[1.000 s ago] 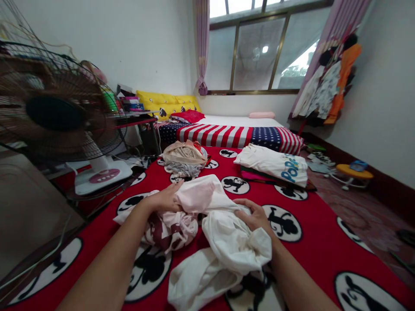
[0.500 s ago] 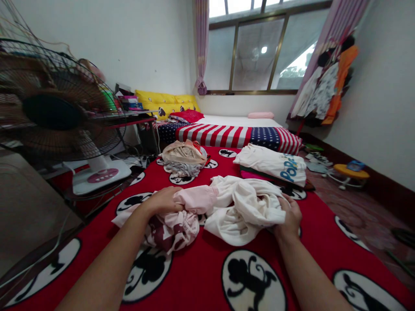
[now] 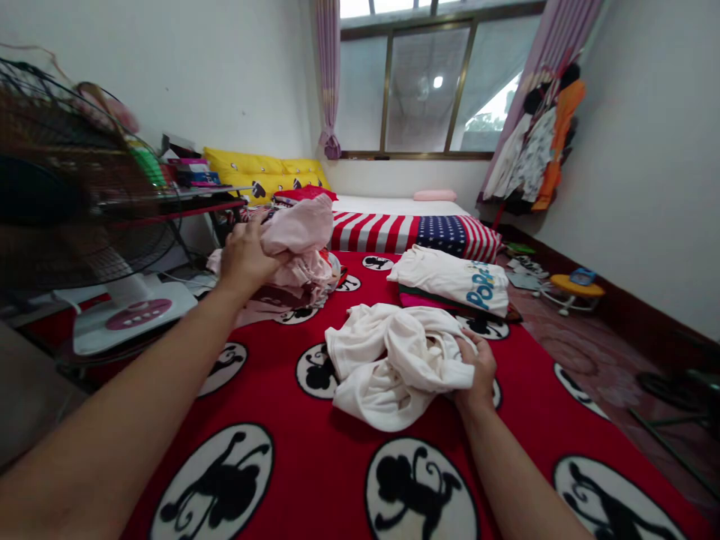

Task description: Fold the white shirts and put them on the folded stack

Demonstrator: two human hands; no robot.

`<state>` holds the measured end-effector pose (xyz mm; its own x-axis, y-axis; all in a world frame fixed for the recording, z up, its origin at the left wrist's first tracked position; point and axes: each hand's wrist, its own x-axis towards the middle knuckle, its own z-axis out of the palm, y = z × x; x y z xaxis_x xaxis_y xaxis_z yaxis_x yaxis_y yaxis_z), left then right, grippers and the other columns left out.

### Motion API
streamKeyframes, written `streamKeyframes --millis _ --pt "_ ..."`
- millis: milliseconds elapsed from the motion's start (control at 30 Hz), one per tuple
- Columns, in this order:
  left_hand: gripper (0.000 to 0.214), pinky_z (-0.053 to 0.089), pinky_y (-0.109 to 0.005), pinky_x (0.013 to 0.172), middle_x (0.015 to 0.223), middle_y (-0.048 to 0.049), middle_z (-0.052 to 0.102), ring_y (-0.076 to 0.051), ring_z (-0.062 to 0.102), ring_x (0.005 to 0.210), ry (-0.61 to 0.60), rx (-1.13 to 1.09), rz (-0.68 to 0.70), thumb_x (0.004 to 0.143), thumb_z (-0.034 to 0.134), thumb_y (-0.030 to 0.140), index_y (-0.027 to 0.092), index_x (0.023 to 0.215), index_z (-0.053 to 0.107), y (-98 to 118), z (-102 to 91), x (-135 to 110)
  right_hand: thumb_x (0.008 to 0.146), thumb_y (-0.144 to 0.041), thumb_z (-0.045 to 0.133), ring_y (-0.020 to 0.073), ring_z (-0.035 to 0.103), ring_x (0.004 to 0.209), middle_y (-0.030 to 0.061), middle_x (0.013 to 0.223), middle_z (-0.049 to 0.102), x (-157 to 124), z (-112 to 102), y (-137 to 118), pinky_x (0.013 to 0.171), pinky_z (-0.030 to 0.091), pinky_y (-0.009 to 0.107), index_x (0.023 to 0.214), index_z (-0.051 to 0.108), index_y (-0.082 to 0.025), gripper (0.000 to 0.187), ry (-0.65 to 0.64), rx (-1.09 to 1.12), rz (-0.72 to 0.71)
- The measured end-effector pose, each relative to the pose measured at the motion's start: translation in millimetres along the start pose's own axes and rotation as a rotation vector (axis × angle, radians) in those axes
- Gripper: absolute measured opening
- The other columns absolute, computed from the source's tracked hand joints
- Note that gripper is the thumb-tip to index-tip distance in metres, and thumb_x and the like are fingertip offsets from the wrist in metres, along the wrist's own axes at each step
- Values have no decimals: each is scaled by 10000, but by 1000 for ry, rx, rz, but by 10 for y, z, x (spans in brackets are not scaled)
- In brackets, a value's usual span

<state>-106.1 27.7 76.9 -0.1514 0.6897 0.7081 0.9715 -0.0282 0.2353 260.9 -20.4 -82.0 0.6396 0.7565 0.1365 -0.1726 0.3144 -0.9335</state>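
My left hand [image 3: 249,255] is closed on a pale pink garment [image 3: 301,225], lifted at the left over a pile of loose clothes that it mostly covers. Its lower folds hang down and show some dark maroon. My right hand [image 3: 477,369] grips the right edge of a crumpled white garment [image 3: 399,360], which lies bunched on the red blanket [image 3: 315,480] with black monkey prints. Just behind the white garment rests a stack of folded clothes, topped by a white T-shirt [image 3: 450,279] with blue lettering.
An electric fan [image 3: 135,315] stands close on the left, beside a cluttered table. Behind is a bed with a striped and starred cover [image 3: 371,234]. Clothes [image 3: 526,154] hang at the right wall, and a small yellow stool [image 3: 577,285] stands on the floor.
My left hand has lifted the pink garment off the blanket and carried it forward and left to the loose pile. My right hand still holds the white garment. The view has turned slightly right.
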Motion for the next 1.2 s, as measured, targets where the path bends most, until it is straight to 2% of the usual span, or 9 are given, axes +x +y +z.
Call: streamKeyframes --millis 100,200,333,567,733,833,967,1067,1200 --pt "747 254 -495 1121 1538 -187 266 -353 285 1376 -74 50 24 893 543 482 84 1474 295 45 600 -212 572 -346 724 152 559 591 -24 685 629 0 -3 0 574 430 275 931 617 -176 411 36 -13 57" --pt "799 261 -462 1133 1506 -254 318 -369 299 1387 -273 36 3 878 535 465 -29 1457 291 -9 1188 -587 592 -360 712 156 559 605 -20 699 628 -14 -4 -17 597 435 286 939 606 -184 403 16 -23 57" --pt "928 164 -456 1173 1554 -298 137 -390 112 1454 -391 97 -86 909 398 555 -121 1475 108 -148 1519 -824 595 -358 696 159 561 619 -14 709 625 -36 17 -51 609 438 289 941 597 -184 400 21 -39 45" --pt "719 219 -535 1124 1559 -303 91 -465 149 1425 -593 212 -11 931 390 468 -50 1429 365 -55 1201 -1058 582 -356 706 140 529 565 -18 690 625 -10 0 -4 557 420 268 960 601 -182 429 8 -33 57" --pt "582 352 -509 1054 1395 -277 469 -390 454 1298 -687 142 62 944 380 353 42 1436 392 221 808 -1516 586 -354 709 129 511 547 -33 662 604 11 -20 46 541 411 258 965 611 -180 429 21 -45 37" --pt "545 448 -425 991 1347 -171 559 -306 534 1240 -790 -115 153 929 396 351 154 1437 402 438 631 -1742 607 -366 708 131 519 557 -39 655 594 17 -23 59 549 418 260 967 614 -182 415 9 -66 19" --pt "690 318 -425 1127 1491 -187 392 -288 356 1388 -690 -652 150 858 498 318 87 1476 297 672 569 -1887 609 -394 731 146 557 606 -10 728 636 -49 15 5 565 435 266 997 616 -174 461 -53 -37 28" --pt "828 290 -422 1147 1520 -182 347 -275 359 1391 -671 -1005 50 878 521 424 94 1529 131 701 585 -1907 634 -401 752 161 601 691 27 863 681 -206 89 -102 600 457 267 1062 625 -180 498 -231 10 67" --pt "775 244 -424 1170 1545 -166 301 -277 312 1417 -683 -971 28 904 476 527 112 1515 241 601 585 -1887 666 -411 766 172 626 771 42 1016 700 -425 170 -221 660 472 271 1091 634 -216 486 -464 47 108"
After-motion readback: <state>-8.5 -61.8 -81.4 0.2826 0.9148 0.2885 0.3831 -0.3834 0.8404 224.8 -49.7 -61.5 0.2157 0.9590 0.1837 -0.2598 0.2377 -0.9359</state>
